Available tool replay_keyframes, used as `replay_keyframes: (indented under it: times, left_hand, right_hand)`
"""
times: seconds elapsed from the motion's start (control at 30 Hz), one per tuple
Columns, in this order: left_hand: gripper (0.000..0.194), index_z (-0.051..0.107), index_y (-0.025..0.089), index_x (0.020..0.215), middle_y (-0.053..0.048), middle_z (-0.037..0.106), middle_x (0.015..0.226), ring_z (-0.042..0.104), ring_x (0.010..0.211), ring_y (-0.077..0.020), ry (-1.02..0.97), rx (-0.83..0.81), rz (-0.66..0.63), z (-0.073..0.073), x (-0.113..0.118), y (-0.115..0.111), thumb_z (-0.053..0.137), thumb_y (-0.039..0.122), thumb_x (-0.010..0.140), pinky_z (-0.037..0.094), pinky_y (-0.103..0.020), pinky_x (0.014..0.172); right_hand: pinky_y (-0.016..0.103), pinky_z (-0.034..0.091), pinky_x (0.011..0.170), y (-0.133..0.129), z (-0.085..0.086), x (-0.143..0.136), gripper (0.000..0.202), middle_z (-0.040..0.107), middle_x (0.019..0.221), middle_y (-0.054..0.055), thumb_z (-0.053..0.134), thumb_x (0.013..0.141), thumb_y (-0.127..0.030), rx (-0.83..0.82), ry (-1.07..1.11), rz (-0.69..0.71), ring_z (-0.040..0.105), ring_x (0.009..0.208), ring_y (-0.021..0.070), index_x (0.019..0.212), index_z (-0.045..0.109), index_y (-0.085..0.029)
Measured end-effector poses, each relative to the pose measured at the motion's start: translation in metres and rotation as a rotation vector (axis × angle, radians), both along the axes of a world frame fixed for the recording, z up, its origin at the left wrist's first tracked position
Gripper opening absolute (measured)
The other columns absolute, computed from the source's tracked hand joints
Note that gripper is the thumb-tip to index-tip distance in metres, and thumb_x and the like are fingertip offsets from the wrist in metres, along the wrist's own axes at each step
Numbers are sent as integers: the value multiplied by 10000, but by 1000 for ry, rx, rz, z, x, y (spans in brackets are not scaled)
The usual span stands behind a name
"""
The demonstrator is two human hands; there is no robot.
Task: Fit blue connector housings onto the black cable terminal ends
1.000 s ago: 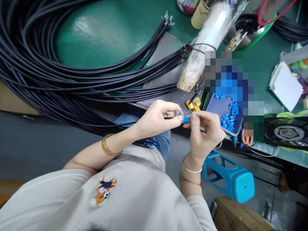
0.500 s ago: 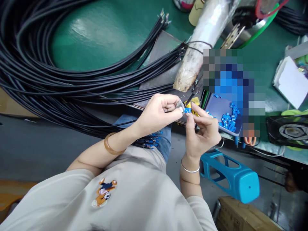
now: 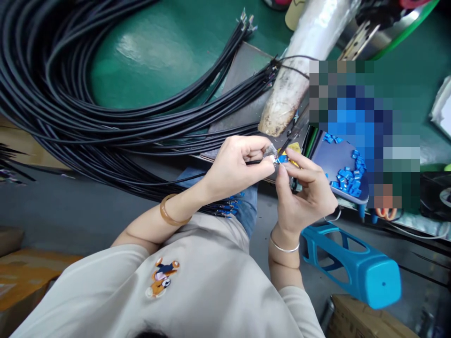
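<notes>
My left hand (image 3: 243, 162) is closed on the end of a black cable (image 3: 254, 162), with thin wires and a greyish scrap at its fingertips. My right hand (image 3: 305, 188) pinches a small blue connector (image 3: 283, 158) against those wires, its thumb and forefinger at the connector's sides. A yellow object (image 3: 294, 152) lies partly hidden behind the right fingers. Below my left wrist, several cable ends with blue connectors (image 3: 229, 205) rest by my lap.
Bundles of black cables (image 3: 141, 123) cover the green table (image 3: 148, 44) at left. A wrapped roll (image 3: 296, 75) slants behind my hands. At right are a tray (image 3: 329, 157) of blue connectors, orange-handled scissors (image 3: 387, 213) and a blue stool (image 3: 366, 267).
The whole view has shifted, so my hands and most objects appear farther right. Both hands keep their hold at the connector and wires.
</notes>
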State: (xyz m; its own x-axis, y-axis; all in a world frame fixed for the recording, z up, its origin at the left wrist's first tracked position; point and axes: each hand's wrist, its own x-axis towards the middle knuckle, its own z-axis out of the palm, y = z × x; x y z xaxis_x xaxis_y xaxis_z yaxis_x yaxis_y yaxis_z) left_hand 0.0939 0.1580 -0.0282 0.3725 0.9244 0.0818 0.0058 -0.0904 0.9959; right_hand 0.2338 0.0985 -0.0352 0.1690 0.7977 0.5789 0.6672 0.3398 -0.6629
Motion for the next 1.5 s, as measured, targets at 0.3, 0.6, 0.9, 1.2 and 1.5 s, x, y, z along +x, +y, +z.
replay_keyframes:
  times: [0.3, 0.6, 0.9, 1.2, 1.5]
  left_hand:
    - [163, 513, 144, 627, 59, 331, 531, 267, 511, -48, 11, -16, -37, -3, -2, 1, 562, 119, 780, 212, -227, 494]
    - [183, 499, 144, 625, 64, 319, 533, 258, 513, -46, 33, -9, -36, -3, -1, 1, 560, 137, 798, 216, -216, 497]
    - [109, 583, 128, 751, 36, 456, 593, 371, 539, -53, 34, -81, -94, -4, -9, -10, 615, 197, 830, 293, -197, 512]
    - [102, 614, 124, 845, 70, 350, 541, 275, 484, -46, -36, -160, -146, -5, -11, -9, 572, 211, 876, 213, -204, 463]
    - [60, 581, 143, 850, 72, 319, 559, 256, 489, -46, -66, -192, -151, 1, -11, -6, 577, 200, 870, 204, -203, 466]
  right_hand:
    - [312, 647, 747, 1, -7, 4, 146, 770, 1050, 39, 696, 826, -105, 91, -116, 9, 766, 888, 188, 895, 621, -211]
    - [314, 647, 755, 2, -4, 2, 147, 773, 1021, 39, 710, 819, -99, 67, -94, -10, 760, 932, 199, 904, 653, -204]
    - [323, 645, 724, -3, -6, 9, 135, 777, 1017, 37, 702, 827, -103, 42, -59, -77, 767, 907, 214, 901, 664, -209]
    - [316, 653, 727, -3, -9, 3, 161, 777, 1060, 38, 705, 822, -104, 55, -86, -36, 769, 901, 198, 918, 640, -215]
    - [280, 657, 739, 2, 0, 1, 144, 772, 1094, 48, 694, 816, -78, 48, -38, 10, 770, 881, 174, 849, 611, -191]
